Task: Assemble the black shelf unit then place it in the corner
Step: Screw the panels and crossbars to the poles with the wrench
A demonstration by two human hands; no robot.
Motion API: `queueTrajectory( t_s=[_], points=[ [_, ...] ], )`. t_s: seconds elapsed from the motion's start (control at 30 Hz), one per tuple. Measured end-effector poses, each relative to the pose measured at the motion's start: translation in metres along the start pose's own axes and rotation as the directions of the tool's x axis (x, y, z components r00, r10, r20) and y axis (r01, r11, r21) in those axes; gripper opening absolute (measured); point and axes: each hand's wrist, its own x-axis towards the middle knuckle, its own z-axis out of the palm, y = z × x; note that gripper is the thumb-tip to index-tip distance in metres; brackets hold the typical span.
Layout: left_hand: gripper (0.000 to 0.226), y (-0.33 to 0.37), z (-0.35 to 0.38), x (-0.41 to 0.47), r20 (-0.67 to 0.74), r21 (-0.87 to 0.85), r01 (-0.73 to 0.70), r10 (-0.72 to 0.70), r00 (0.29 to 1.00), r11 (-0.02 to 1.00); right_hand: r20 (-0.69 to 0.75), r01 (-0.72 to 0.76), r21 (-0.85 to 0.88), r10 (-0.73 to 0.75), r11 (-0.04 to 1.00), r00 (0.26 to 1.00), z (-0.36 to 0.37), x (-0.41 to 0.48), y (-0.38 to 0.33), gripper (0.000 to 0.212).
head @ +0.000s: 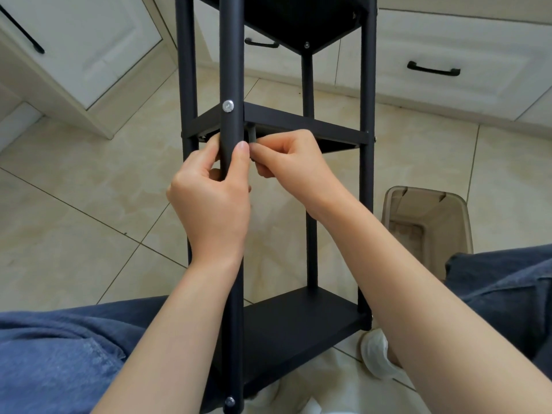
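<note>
- The black shelf unit (366,85) is in the middle of the view, between the person's knees and over the tiled floor (89,189); its poles run from near the body away toward the white cabinets (89,55); whether it stands or leans I cannot tell
- Three shelves show: the upper shelf (301,22) at the far end, the middle shelf (304,124) at the hands, and the lower shelf (298,321) close to the lap
- The left hand (212,198) grips the front pole (231,70) just below the middle shelf, its fingers (213,144) curled round behind the pole and the thumb pressed on its front
- The right hand (294,165) is just beside the pole on the right, its fingers pinching a small grey piece (251,135) that stands up under the corner of the middle shelf; what the piece is I cannot tell
- A silver screw (228,106) sits in the front pole at the middle shelf, and a second screw (229,401) low on the same pole
- Blue trouser legs (59,354) lie on both sides of the unit
- A brownish see-through bin (427,222) stands on the floor to the right, apart from the unit
- A black drawer handle (433,69) shows on the cabinet behind
- White sheeting (298,395) lies under the near end
</note>
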Motion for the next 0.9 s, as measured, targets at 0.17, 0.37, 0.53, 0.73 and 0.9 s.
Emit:
queueTrajectory(
  t_s=[0.17,0.37,0.53,0.73,0.9],
  points=[
    [0.026,-0.001,0.001,-0.001,0.003,-0.009,0.001,-0.001,1.0,1.0,-0.031,0.015,-0.009,-0.015,1.0,0.999,0.001,0.0,0.003,0.052],
    [0.021,-0.001,0.001,-0.003,0.008,-0.006,-0.01,0.01,1.0,1.0,-0.057,0.049,0.027,-0.048,0.998,0.997,0.008,-0.001,0.006,0.031],
    [0.021,-0.001,-0.001,-0.005,-0.014,-0.06,0.002,-0.003,1.0,0.998,-0.129,0.101,0.029,-0.097,0.994,0.987,0.015,-0.001,0.011,0.027],
    [0.031,-0.001,-0.001,0.006,-0.05,-0.102,-0.059,0.055,0.997,0.993,-0.205,0.181,-0.013,-0.18,0.983,0.962,0.022,0.011,0.009,0.034],
    [0.034,-0.003,0.004,0.019,-0.039,-0.124,-0.092,0.087,0.995,0.988,-0.29,0.23,-0.049,-0.234,0.972,0.928,0.026,0.02,0.007,0.027]
  ],
)
